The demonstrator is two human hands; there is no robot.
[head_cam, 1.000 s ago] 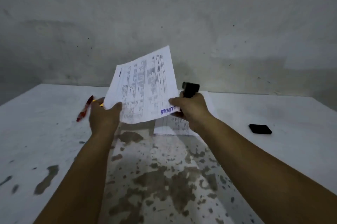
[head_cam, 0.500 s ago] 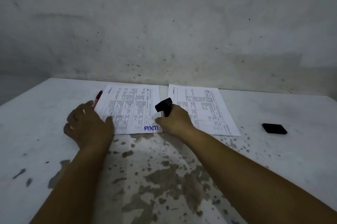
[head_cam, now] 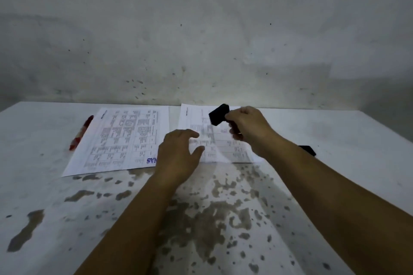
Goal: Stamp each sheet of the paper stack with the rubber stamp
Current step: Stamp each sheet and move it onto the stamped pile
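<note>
The rubber stamp (head_cam: 219, 115) was off the paper, raised and tilted above the far part of the right-hand sheet (head_cam: 225, 151), gripped in the fingers of the right hand (head_cam: 248, 128). That sheet, which looked like the top of the stack waiting to be stamped, lay flat on the worktop (head_cam: 335, 131) and showed no stamp mark where it could be seen. The left hand (head_cam: 178, 156) hovered over its near left corner, fingers spread and grasping nothing; whether it touched the paper could not be told. Just left of that sheet lay another sheet (head_cam: 120, 140) bearing a blue stamp mark (head_cam: 151, 160) at its near right corner, partly hidden by the hand, the letters "AS" readable. The fine printed tables were too small to read. A red pen (head_cam: 81, 132) lay just beyond that sheet's left edge. The step in hand seemed to be stamping the right-hand sheet: the next move likely called for the left hand to pin the paper and the stamp to come down flat at the near corner.
</note>
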